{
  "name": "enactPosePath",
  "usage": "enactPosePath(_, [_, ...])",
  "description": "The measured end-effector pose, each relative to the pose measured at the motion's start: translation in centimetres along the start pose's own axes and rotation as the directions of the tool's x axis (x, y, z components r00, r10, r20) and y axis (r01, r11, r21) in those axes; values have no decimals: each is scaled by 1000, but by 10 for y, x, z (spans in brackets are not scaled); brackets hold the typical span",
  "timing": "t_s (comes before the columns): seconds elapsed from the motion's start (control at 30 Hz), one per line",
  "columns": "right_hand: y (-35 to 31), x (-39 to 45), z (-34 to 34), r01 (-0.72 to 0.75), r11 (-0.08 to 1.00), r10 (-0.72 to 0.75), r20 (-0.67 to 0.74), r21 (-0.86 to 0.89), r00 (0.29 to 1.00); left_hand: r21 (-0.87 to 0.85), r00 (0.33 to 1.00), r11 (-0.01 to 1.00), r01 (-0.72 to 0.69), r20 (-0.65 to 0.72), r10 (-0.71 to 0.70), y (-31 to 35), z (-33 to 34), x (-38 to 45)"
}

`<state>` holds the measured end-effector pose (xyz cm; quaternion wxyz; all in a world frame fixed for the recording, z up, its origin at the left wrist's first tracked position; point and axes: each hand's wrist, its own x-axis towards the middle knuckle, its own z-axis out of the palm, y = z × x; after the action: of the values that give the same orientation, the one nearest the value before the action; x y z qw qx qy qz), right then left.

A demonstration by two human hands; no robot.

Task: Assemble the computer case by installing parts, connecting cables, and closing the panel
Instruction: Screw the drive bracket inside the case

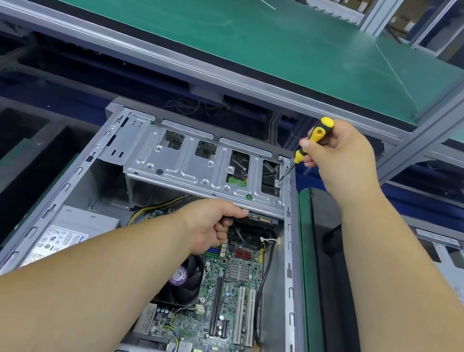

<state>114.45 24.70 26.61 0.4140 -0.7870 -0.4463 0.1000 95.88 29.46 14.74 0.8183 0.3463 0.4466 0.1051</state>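
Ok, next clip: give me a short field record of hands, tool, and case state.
right hand: grips yellow-and-black screwdriver, tip on a screw at the right end of the silver metal drive cage
left hand: curled under the cage's front edge
case: open grey computer case, side panel off, green motherboard exposed
stage: fastening the cage
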Motion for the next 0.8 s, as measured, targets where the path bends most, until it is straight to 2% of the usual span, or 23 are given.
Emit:
enactPosePath(0.2, [1,-8,-1,-40,998,42,-40,41,998,38,999,999,26,-20,-25,3,1,-7])
enactPosePath(0.33, [5,-24,-8,-20,989,46,-173,148,984,158,987,976,151,-73,-141,6,-9,-14])
enactPosePath(0.4, [4,-33,-11,-3,964,71,-244,266,967,300,971,928,222,18,-238,11,-11,-24])
enactPosePath(0.5, [-1,-46,-11,23,914,106,-294,405,950,431,902,880,201,270,-338,19,-4,-38])
enactPosePath(0.57, [-6,-53,-9,37,889,107,-285,457,953,349,875,925,153,387,-290,23,0,-45])
enactPosePath(0.63, [-12,-60,-5,44,875,93,-257,482,962,123,873,984,130,456,-173,26,0,-46])
enactPosePath(0.7, [-18,-65,0,65,857,61,-226,511,972,-79,893,993,86,447,-42,29,0,-46])
enactPosePath(0.8, [-24,-71,5,106,840,0,-196,532,981,-209,929,978,-15,359,91,30,1,-42])
